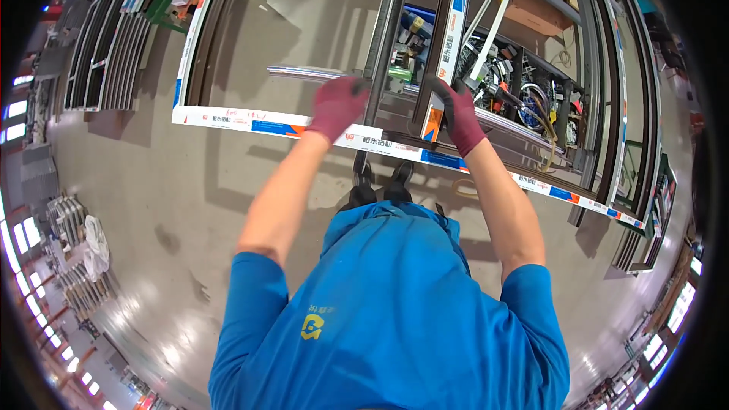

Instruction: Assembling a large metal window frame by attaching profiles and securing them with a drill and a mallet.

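Observation:
A large dark window frame [273, 127], its near edge covered in white, blue and orange protective film, lies across in front of me at waist height. My right hand [460, 115], in a maroon glove with dark fingertips, is closed round a film-covered crossbar [448, 53] near where it meets the near edge. My left hand [337, 108], in a matching glove, is over the near edge, beside a dark grey metal bar [377, 68] running away from me. Its fingers are curled and partly hidden, so whether they grip that bar is unclear.
Beneath the frame, a cart holds loose metal fittings [493, 68] and tools. A cardboard box [535, 15] sits farther back. A shiny metal strip [304, 73] lies below the left opening. Stacked profiles [114, 68] stand at left, and wrapped bundles [95, 247] lie on the floor.

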Motion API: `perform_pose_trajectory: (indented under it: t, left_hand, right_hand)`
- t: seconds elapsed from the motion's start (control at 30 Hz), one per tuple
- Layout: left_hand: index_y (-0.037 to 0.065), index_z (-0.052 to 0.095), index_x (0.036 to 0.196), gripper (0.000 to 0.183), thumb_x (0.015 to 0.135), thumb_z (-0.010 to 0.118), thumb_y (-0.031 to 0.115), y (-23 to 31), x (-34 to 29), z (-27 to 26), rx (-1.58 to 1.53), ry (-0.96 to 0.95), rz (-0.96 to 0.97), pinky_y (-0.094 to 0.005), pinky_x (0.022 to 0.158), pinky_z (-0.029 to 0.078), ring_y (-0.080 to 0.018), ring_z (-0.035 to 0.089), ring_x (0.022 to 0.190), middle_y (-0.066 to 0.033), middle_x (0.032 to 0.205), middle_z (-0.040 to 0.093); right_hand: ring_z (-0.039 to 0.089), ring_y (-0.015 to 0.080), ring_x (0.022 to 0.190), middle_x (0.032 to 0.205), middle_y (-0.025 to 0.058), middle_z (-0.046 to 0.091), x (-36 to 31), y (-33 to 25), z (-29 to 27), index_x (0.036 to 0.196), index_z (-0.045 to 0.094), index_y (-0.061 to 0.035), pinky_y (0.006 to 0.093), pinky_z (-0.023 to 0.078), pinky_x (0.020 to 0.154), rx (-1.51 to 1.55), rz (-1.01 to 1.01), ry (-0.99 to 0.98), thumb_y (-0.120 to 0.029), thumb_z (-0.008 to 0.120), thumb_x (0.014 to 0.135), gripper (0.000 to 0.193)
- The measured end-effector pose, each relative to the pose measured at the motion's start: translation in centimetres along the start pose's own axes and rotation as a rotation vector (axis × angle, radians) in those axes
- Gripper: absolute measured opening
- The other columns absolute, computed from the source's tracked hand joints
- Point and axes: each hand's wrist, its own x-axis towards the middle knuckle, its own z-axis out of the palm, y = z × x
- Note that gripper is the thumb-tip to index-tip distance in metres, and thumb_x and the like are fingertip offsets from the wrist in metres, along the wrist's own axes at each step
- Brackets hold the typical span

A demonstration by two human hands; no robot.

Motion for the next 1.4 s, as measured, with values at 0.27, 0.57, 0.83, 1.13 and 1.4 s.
perform_pose_trajectory:
  t: [0.27,0.57,0.83,1.13,1.4]
  left_hand:
    - [0.014,0.073,0.091,0.01,0.086,0.074,0.023,-1.8,-5.5,-2.7,0.141,0.213,0.152,-0.0437,0.077,0.05,-0.0329,0.066,0.078,-0.0086,0.082,0.07]
    - [0.015,0.074,0.09,0.01,0.083,0.075,0.022,-2.9,-6.0,-2.2,0.114,0.301,0.209,-0.0433,0.078,0.05,-0.0334,0.067,0.08,-0.008,0.083,0.071]
    - [0.016,0.073,0.088,0.007,0.085,0.072,0.022,-3.4,-6.1,-2.3,0.117,0.321,0.262,-0.0436,0.076,0.05,-0.0334,0.067,0.078,-0.0074,0.082,0.071]
    - [0.014,0.074,0.087,0.009,0.087,0.073,0.023,-3.9,-6.5,-2.8,0.103,0.272,0.315,-0.044,0.071,0.05,-0.0333,0.067,0.076,-0.0089,0.082,0.071]
    - [0.01,0.071,0.083,0.01,0.086,0.073,0.018,-2.9,-6.5,-2.3,0.046,0.263,0.286,-0.044,0.067,0.049,-0.0361,0.066,0.072,-0.0123,0.078,0.068]
  right_hand:
    - [0.065,0.0196,0.114,0.126,0.0118,0.069,-1.3,2.2,-0.8,0.137,0.055,0.0044,0.035,0.049,0.102,-0.024,0.079,-0.011,-0.034,0.09,0.084,0.074]
    - [0.067,0.0191,0.108,0.121,0.0101,0.071,-0.4,4.7,5.0,0.136,0.059,0.0005,0.0356,0.052,0.097,0.06,0.21,-0.087,-0.031,0.087,0.087,0.064]
    - [0.063,0.0148,0.116,0.127,0.0044,0.07,-0.5,5.1,6.2,0.14,0.059,-0.0074,0.0326,0.047,0.104,-0.115,0.004,-0.097,-0.028,0.079,0.095,0.053]
    - [0.064,0.0211,0.112,0.123,0.0128,0.068,-9.3,2.8,5.1,0.143,0.053,-0.0007,0.035,0.051,0.098,-0.527,-0.467,0.286,-0.028,0.082,0.09,0.066]
    - [0.071,0.0338,0.111,0.125,0.0186,0.071,-26.2,13.9,-9.6,0.134,0.065,-0.0053,0.0413,0.057,0.095,-0.756,-0.224,0.214,-0.027,0.08,0.089,0.052]
